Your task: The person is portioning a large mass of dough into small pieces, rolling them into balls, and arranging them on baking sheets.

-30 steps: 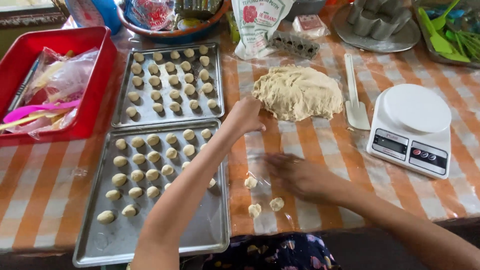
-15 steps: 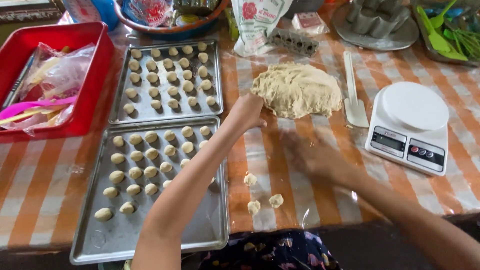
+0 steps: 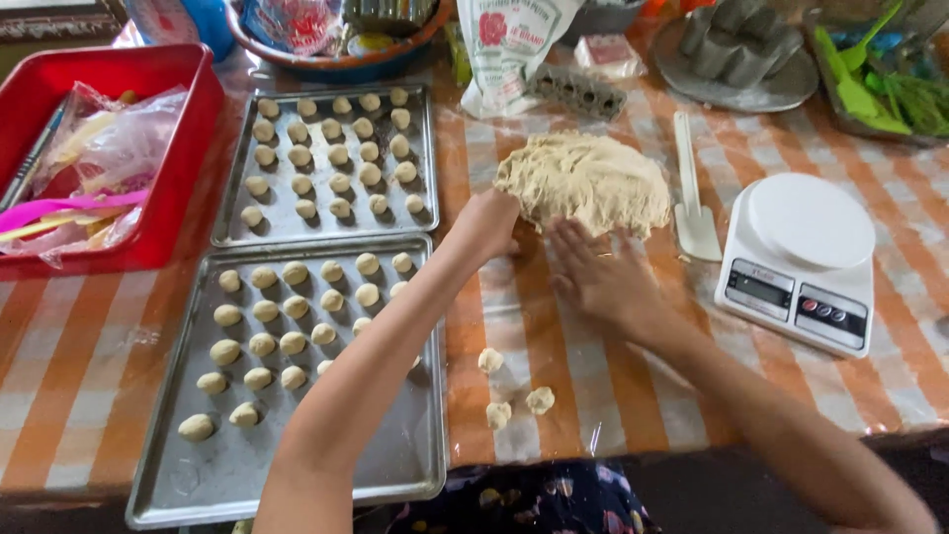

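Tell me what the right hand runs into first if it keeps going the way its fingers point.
Most likely the dough mound. The right hand lies flat on the striped tablecloth, fingers aimed up at the mound's near edge, with only a narrow strip of cloth between.

Single head view, looking steeply down, close over table (image 3: 554, 336).

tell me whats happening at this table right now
A person is working a big mound of dough on an orange striped tablecloth. The left hand is at its near edge; the right hand lies open just below it. Three small dough balls sit loose in front. Two metal trays to the left hold rows of balls; a white scale stands right.
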